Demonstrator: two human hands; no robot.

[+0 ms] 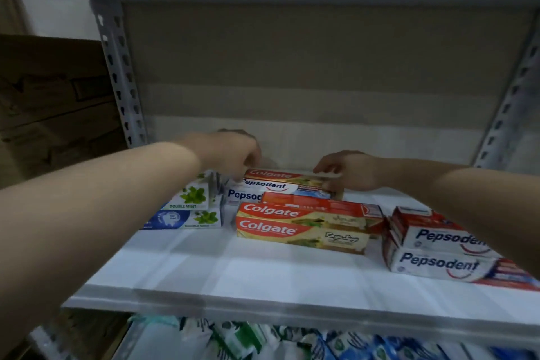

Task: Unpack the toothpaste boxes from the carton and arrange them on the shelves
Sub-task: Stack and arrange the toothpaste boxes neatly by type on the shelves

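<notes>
Toothpaste boxes lie on a white shelf (204, 269). At the back, a Colgate box (280, 175) rests on a Pepsodent stack (263, 188). My left hand (230, 152) pinches that Colgate box's left end. Fingers of my right hand (347, 171) grip its right end. In front lie two stacked Colgate boxes (301, 228). Double-mint boxes (190, 207) sit at the left and two Pepsodent boxes (438, 254) at the right. The carton is out of view.
Grey slotted uprights (122, 76) frame the shelf at both sides, and a beige back wall closes it. Brown cardboard cartons (55, 102) stand left of the rack. The lower shelf holds green and blue packets (263, 339).
</notes>
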